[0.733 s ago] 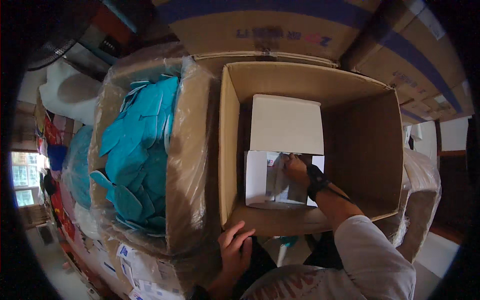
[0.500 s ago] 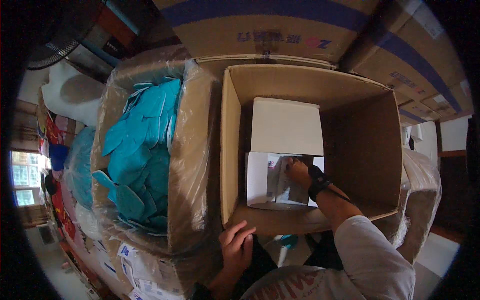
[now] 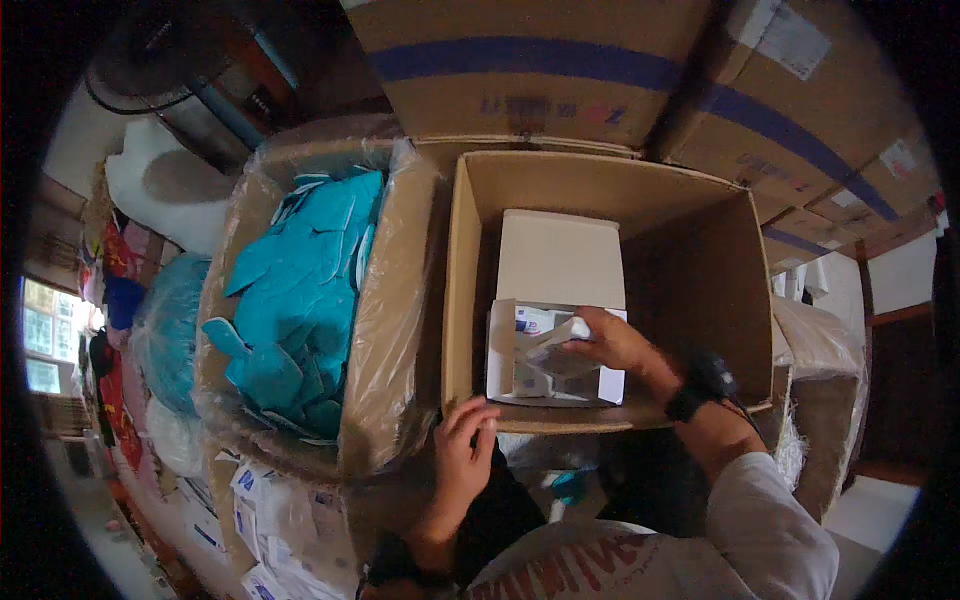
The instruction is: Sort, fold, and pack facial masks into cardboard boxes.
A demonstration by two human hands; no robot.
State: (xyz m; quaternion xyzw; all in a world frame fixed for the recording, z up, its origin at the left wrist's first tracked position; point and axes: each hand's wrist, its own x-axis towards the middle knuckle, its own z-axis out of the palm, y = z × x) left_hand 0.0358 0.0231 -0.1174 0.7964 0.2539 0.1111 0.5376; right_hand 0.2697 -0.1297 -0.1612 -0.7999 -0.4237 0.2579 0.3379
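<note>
A large brown cardboard carton (image 3: 700, 290) stands in front of me with its top open. Inside it sits a white box (image 3: 612, 385) whose lid (image 3: 562, 255) is folded back. Small packets (image 3: 535, 322) with printed fronts lie in the white box. My right hand (image 3: 612, 342) is closed on a flat, pale, shiny packet (image 3: 560, 345), held tilted over the box opening; what is inside it is too blurred to make out. At the carton's near left corner rests my left hand (image 3: 465, 455), fingers apart and slightly bent, holding nothing.
To the left, a plastic-lined carton (image 3: 385, 350) holds a heap of teal, rounded flat pieces (image 3: 300, 260). Below it lie white printed packets (image 3: 255, 500). Stacked closed cartons (image 3: 520, 75) rise behind. A plastic-wrapped carton (image 3: 825, 400) stands at the right.
My right hand has lifted the packet from low in the white box and tilted it. More packets now show inside. My left hand has stayed by the carton's near edge; the view has shifted slightly.
</note>
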